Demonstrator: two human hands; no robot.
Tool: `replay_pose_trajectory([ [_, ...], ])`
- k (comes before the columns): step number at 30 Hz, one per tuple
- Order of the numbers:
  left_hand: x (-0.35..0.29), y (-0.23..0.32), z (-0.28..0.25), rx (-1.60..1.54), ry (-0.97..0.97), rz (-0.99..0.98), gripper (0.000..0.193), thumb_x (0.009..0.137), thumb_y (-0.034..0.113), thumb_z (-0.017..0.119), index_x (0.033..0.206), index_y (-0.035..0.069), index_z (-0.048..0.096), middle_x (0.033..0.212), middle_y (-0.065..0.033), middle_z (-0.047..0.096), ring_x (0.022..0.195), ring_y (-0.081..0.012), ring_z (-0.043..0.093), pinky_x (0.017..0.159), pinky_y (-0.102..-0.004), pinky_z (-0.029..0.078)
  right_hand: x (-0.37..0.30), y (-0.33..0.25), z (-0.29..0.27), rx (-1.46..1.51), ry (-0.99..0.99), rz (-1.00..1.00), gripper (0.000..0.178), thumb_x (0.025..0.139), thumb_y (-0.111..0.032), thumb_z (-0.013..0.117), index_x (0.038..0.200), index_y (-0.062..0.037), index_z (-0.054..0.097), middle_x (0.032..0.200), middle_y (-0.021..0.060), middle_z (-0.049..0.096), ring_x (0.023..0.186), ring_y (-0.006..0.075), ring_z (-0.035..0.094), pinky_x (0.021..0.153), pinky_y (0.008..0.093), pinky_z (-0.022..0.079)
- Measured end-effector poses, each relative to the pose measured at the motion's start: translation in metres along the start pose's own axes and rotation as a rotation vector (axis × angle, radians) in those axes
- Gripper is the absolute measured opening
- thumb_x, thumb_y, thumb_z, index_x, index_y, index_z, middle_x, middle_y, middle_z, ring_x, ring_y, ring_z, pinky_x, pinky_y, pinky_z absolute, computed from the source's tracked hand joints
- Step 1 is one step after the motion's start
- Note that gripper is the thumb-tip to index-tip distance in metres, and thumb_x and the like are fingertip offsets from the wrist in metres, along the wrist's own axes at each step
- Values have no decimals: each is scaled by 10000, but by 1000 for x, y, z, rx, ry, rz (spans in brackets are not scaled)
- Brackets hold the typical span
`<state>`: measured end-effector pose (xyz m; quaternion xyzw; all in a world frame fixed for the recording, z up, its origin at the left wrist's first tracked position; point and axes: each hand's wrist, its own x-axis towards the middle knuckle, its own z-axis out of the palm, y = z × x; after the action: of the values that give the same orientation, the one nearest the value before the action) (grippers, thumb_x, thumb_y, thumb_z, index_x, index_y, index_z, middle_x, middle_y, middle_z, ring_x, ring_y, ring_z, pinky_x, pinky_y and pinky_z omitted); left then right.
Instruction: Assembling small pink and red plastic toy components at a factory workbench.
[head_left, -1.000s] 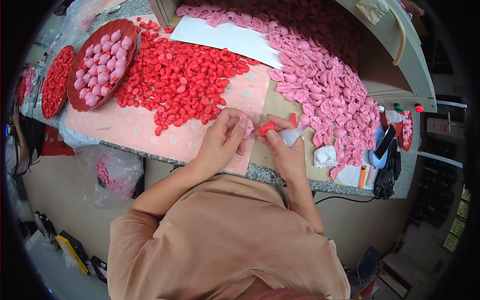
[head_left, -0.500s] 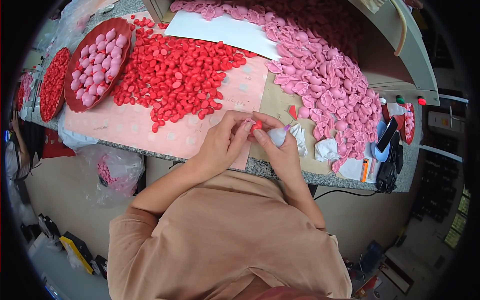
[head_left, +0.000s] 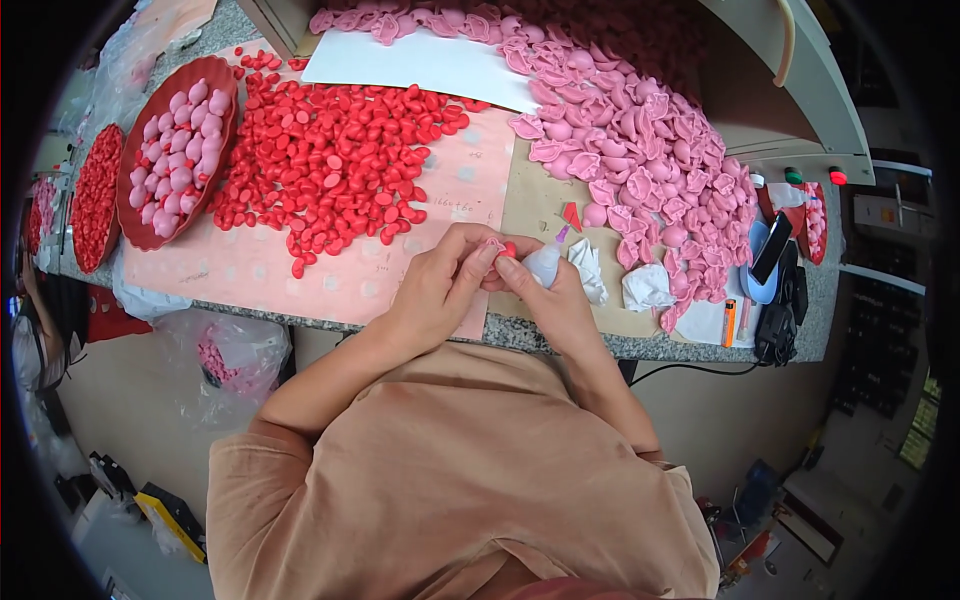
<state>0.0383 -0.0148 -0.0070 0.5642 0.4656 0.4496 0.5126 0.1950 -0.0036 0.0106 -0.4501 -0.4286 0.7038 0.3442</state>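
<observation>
Both hands meet at the table's front edge. My left hand (head_left: 428, 292) is closed, pinching a small pink moulded piece (head_left: 495, 244) between thumb and fingers. A red rounded piece (head_left: 509, 249) is pressed against it, with my right thumb and fingertips on it. Closed too, my right hand (head_left: 562, 308) also keeps a small translucent squeeze bottle (head_left: 543, 265) with a thin purple nozzle in its grip, the nozzle pointing up and away. The fingers partly hide both small pieces. Loose red pieces (head_left: 330, 165) spread to the left, and a heap of pink pieces (head_left: 640, 165) lies to the right.
A red dish (head_left: 131, 205) of joined pink-and-red pieces stands at left, beside another full of red pieces (head_left: 96, 200). Crumpled tissues (head_left: 648, 288), an orange pen-like tool (head_left: 729, 322) and a phone (head_left: 771, 249) lie at right. A white sheet (head_left: 415, 72) lies at the back.
The view has shifted slightly, so the table contents sit farther left and higher. The bottle's nozzle has tilted more upright. The red piece sits closer to the pink one, more covered by fingers.
</observation>
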Motion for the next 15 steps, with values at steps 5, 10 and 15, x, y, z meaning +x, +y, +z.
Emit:
replay_pose_trajectory([
  [5,5,6,-8,-76,-78,-74,213,954,178,437,1062,-1,477,861,-105,614,781,-150,618,661,-269,496,2,-2,0,-53,3,-19,304,916,-156,522,1135,55,511,988,91,600,868,153,602,795,281,501],
  [10,12,4,-11,-102,-134,-10,217,955,157,434,1107,5,468,962,-43,597,777,-80,560,655,-215,463,5,-5,-1,3,-10,4,296,918,-158,520,1130,48,513,989,93,598,860,148,602,776,281,508],
  [15,14,6,-8,-165,-104,-48,201,948,128,447,1091,-12,463,939,-77,604,831,-97,577,711,-232,483,8,-8,-1,-5,4,57,287,917,-156,519,1125,41,510,975,82,599,834,136,603,751,264,508],
])
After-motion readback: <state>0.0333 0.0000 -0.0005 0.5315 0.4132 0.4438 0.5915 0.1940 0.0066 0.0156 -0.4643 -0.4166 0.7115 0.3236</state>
